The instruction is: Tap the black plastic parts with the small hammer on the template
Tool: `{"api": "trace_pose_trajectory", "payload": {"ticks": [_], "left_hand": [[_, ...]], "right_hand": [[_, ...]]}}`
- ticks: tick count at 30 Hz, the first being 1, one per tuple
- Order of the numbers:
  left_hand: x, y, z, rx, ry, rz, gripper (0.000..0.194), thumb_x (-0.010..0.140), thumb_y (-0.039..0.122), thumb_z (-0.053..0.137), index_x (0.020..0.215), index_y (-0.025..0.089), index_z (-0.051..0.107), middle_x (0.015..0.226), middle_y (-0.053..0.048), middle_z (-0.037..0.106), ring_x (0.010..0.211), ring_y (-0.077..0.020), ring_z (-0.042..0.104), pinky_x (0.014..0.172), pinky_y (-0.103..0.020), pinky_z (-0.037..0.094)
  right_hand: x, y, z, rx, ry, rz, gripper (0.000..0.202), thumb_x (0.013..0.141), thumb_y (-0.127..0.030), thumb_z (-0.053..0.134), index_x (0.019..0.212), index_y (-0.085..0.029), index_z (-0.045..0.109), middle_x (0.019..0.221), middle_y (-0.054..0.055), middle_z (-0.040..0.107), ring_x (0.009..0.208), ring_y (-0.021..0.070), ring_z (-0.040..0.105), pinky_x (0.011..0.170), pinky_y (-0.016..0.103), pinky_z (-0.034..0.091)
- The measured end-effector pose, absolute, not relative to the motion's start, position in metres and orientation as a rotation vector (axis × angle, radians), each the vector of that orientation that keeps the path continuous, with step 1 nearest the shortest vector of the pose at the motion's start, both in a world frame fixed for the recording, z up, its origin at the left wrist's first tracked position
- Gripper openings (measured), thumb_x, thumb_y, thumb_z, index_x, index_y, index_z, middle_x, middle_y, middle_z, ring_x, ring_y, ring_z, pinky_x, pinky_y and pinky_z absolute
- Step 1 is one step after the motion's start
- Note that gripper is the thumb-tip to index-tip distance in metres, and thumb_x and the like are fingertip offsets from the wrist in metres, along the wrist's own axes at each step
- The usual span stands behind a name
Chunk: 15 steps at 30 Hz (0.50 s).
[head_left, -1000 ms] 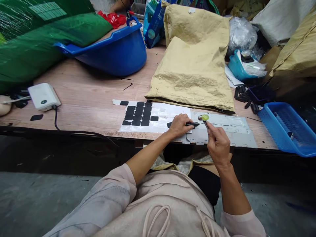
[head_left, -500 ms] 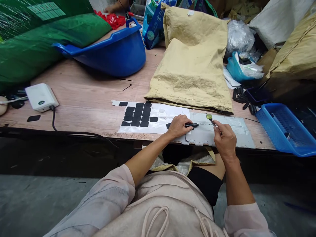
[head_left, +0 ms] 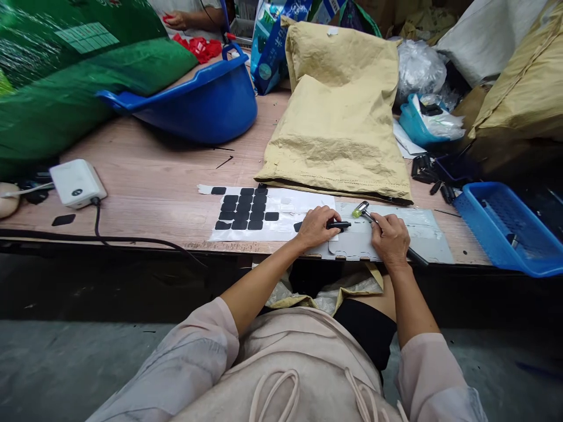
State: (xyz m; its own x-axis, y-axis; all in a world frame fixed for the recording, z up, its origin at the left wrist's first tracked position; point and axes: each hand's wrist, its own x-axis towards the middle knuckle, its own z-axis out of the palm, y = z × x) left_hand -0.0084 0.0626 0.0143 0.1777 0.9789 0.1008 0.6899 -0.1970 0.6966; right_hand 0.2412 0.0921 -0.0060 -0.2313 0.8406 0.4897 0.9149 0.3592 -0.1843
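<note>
My left hand (head_left: 315, 227) rests at the table's front edge, its fingers closed around a slim black rod-like piece (head_left: 339, 225) whose end points right. What the piece is I cannot tell. Closed on a small hammer (head_left: 361, 210), my right hand (head_left: 391, 239) holds its head, metal with a yellow-green face, low over the board just beyond the black piece. The dark handle runs out behind the hand. Beneath both hands lies a grey board (head_left: 424, 234). To the left, a white sheet (head_left: 281, 234) carries rows of black rounded stickers (head_left: 240, 215).
A brown paper sack (head_left: 338, 129) stands behind the board. At left are a blue basin (head_left: 206, 105), a green wrapped bundle (head_left: 79, 99) and a white device (head_left: 79, 183) with cables. On the right sits a blue basket (head_left: 505, 228). Another person's hand (head_left: 176, 20) shows at the back.
The hammer has come down and left, its head turning so that the metal and handle show more. My left hand stays in place with the black piece. The other person's hand has shifted left.
</note>
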Motion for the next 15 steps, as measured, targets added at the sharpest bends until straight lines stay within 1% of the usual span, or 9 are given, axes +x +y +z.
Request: {"api": "trace_pose_trajectory", "payload": {"ticks": [5,9,12,15], "left_hand": [[-0.011,0.052,0.022,1.961,1.471,0.82,0.018,0.081,0.018,0.072,0.099,0.021,0.069,0.104,-0.004,0.073,0.102,-0.0249,0.063,0.098,-0.041,0.047],[-0.013,0.01,0.025,1.999,1.203,0.841,0.016,0.087,0.022,0.068,0.102,0.022,0.069,0.104,-0.005,0.075,0.1,-0.0232,0.065,0.096,-0.037,0.05],[-0.013,-0.032,0.012,2.05,0.985,0.638,0.018,0.089,0.02,0.064,0.106,0.024,0.069,0.104,-0.003,0.075,0.096,-0.0203,0.068,0.087,-0.031,0.051],[-0.015,-0.061,-0.011,2.056,1.094,0.366,0.025,0.087,0.015,0.064,0.109,0.026,0.069,0.107,-0.002,0.074,0.092,-0.0197,0.069,0.077,-0.03,0.049]], "right_hand": [[0.241,0.091,-0.006,-1.52,-2.111,-0.239,0.033,0.099,-0.03,0.054,0.119,-0.025,0.079,0.094,0.008,0.066,0.086,0.0235,0.052,0.081,0.037,0.04],[0.241,0.092,-0.006,-1.528,-2.112,-0.226,0.032,0.098,-0.03,0.055,0.118,-0.025,0.079,0.096,0.009,0.065,0.088,0.0241,0.052,0.082,0.037,0.041],[0.24,0.091,-0.006,-1.543,-2.116,-0.206,0.032,0.098,-0.029,0.054,0.118,-0.024,0.079,0.097,0.01,0.065,0.089,0.0248,0.051,0.082,0.039,0.041],[0.24,0.09,-0.005,-1.558,-2.119,-0.187,0.032,0.098,-0.029,0.055,0.118,-0.024,0.079,0.097,0.01,0.065,0.09,0.0253,0.051,0.082,0.039,0.041]]}}
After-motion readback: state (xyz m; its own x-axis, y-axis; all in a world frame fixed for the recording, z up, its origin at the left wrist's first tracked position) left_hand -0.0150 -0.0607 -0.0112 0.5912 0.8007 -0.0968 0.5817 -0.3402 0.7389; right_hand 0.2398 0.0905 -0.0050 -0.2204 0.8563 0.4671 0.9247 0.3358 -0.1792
